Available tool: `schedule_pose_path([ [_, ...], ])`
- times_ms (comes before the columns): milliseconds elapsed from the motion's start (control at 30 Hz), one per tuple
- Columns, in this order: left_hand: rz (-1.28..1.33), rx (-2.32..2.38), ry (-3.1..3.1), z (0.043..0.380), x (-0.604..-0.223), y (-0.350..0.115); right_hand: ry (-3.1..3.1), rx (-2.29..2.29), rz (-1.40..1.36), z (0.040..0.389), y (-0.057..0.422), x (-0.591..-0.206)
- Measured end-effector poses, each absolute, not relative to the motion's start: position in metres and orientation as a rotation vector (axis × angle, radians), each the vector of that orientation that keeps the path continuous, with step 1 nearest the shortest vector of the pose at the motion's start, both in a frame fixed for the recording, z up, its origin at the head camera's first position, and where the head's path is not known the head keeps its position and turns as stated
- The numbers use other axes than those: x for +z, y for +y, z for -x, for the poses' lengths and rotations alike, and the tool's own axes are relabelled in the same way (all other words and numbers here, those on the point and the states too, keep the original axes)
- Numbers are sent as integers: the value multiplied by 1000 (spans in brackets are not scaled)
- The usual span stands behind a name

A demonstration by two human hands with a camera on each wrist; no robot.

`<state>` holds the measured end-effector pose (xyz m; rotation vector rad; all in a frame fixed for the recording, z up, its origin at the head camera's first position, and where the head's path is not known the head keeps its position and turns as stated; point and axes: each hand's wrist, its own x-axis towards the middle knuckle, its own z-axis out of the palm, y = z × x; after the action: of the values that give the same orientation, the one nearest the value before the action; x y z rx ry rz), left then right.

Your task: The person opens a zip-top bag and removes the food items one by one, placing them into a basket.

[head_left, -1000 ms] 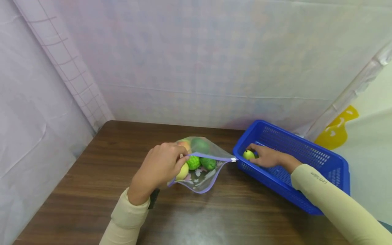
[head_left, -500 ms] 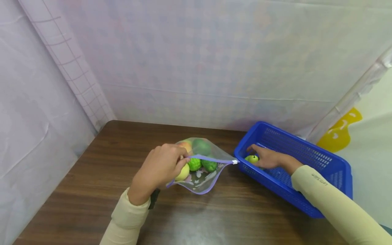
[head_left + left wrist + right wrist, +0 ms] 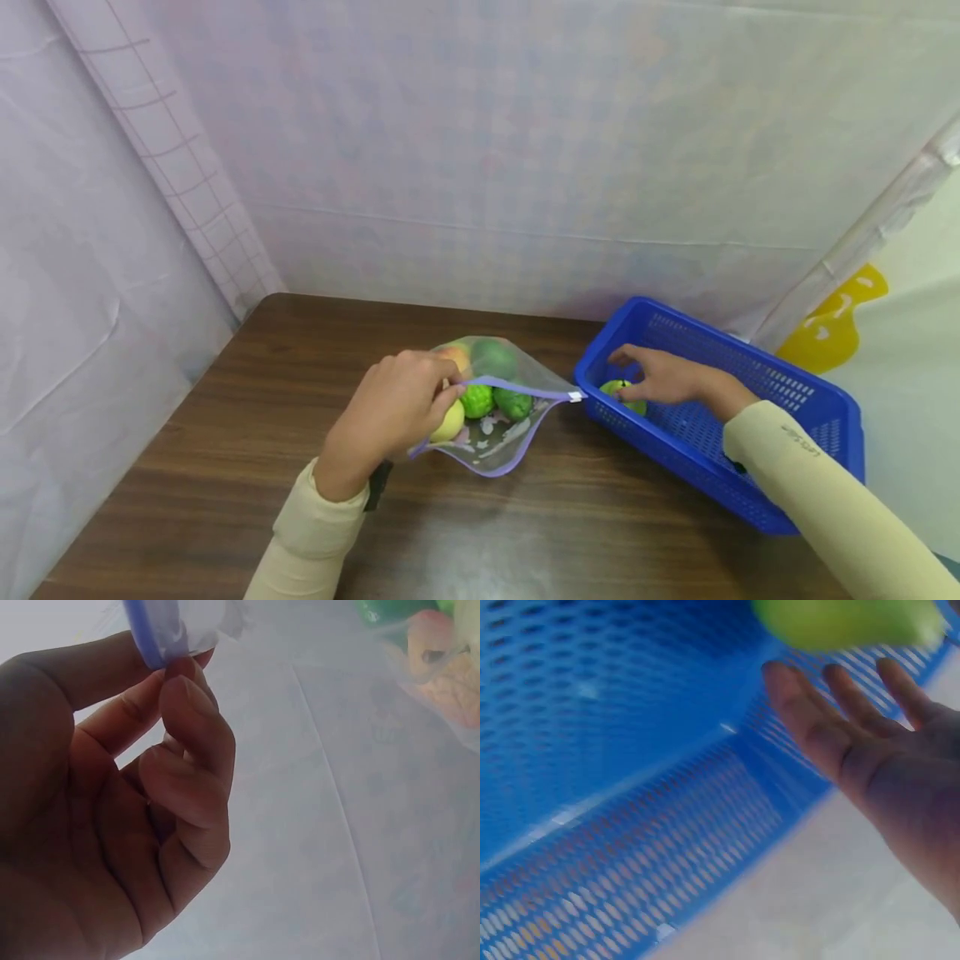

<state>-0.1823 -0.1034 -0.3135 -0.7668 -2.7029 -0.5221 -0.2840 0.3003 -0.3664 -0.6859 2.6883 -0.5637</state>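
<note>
My left hand (image 3: 393, 400) pinches the rim of a see-through zip bag (image 3: 495, 450), whose purple edge (image 3: 144, 634) sits between thumb and fingers. The bag's mouth gapes toward me, with a white slider (image 3: 575, 397) at its right corner. Inside it lie a bumpy green fruit (image 3: 477, 402), dark green ones, a yellow one (image 3: 448, 422) and a pinkish orange one (image 3: 439, 679). My right hand (image 3: 663, 377) reaches into a blue basket (image 3: 682, 454), fingers spread. Beside them is a green pear (image 3: 847, 622), partly covered by the thumb in the head view.
The bag and basket stand on a brown wooden table (image 3: 225, 467). White sheeting (image 3: 480, 167) hangs behind it and along the left. A yellow shape (image 3: 828, 333) shows on the right wall beyond the basket.
My right fingers have loosened from around the pear, and the hand has drawn slightly up and right. The pear has shifted and turned in the basket. My left hand keeps its place.
</note>
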Motion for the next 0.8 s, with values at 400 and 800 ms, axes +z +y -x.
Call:
schedule_pose_path([
  [400,760,-531,-2573,180,-318,-100,3011,-573,1004,228,256,-242],
  [800,768,-527,-2423,180,-319,-100,2874,-1627,2050,116,176,-226],
])
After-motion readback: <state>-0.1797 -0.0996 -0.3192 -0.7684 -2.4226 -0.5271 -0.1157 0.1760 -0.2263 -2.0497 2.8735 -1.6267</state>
